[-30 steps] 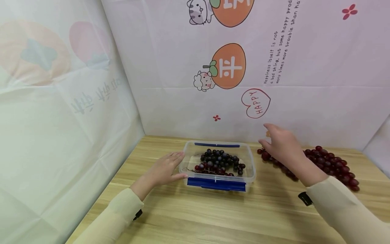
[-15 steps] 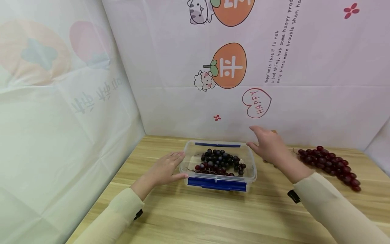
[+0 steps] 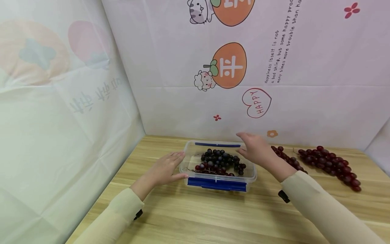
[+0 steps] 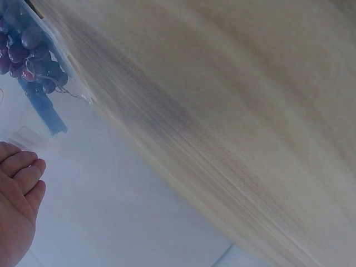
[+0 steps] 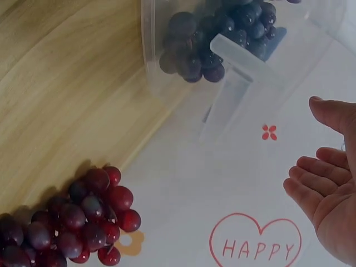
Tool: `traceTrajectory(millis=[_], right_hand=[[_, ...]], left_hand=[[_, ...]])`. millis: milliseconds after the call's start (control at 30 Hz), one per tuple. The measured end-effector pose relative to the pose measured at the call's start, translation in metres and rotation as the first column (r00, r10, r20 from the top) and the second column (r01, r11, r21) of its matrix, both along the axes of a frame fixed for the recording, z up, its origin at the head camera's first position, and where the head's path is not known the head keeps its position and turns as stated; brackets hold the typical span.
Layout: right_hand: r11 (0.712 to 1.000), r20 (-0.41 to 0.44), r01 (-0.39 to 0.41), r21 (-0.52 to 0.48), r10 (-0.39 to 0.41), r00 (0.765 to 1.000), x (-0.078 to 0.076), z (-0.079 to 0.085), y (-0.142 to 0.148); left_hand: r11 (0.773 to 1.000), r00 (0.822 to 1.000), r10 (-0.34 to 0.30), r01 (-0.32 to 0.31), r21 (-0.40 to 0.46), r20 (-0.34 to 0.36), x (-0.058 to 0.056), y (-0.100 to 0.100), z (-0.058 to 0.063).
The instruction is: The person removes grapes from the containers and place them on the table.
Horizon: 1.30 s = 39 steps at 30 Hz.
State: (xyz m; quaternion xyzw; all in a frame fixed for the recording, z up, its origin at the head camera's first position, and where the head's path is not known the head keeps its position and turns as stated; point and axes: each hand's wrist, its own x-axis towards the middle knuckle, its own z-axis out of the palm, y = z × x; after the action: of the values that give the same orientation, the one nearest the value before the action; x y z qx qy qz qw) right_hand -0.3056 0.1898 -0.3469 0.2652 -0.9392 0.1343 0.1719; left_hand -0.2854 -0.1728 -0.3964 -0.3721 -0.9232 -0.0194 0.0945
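A clear plastic storage box [image 3: 251, 169] with blue latches on its long sides stands on the table. Dark grapes [image 3: 219, 157] and a redder bunch [image 3: 210, 168] lie inside it. At the box's left end is my left hand [image 3: 161, 170], fingertips right at the rim. My right hand [image 3: 260, 152] hovers over the right end, thumb and fingers spread and holding nothing. From the right wrist view, its fingers [image 5: 314, 178] are extended, and a clear end flap [image 5: 231, 94] juts out from the box. The left wrist view shows relaxed left fingers [image 4: 25, 172] beside the box.
Two bunches of red grapes lie on the right of the wooden table [image 3: 213, 217]: a nearer bunch [image 3: 289, 159], partly behind my right forearm, and a farther bunch [image 3: 332, 166]. A printed white cloth [image 3: 176, 112] hangs behind and at the left.
My right hand has moved left and slightly down, from above the red grapes to the box's right end, uncovering the nearer bunch. My left hand and the box have stayed put.
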Motion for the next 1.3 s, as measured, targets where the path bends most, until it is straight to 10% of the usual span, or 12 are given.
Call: traceTrajectory(millis=[500,1300], right_hand=[[0.991,0.132,-0.104,0.085,0.093,0.987,-0.011,-0.018,-0.021],[0.979,0.316,-0.07,0.191,0.006,0.949,-0.026,-0.031,-0.036]], left_hand=[[1.0,1.0,0.006,-0.006,0.009,0.005,-0.001,-0.003,-0.003],[1.0,1.0,-0.023,0.023,0.015,-0.02,-0.003,-0.003,-0.004]])
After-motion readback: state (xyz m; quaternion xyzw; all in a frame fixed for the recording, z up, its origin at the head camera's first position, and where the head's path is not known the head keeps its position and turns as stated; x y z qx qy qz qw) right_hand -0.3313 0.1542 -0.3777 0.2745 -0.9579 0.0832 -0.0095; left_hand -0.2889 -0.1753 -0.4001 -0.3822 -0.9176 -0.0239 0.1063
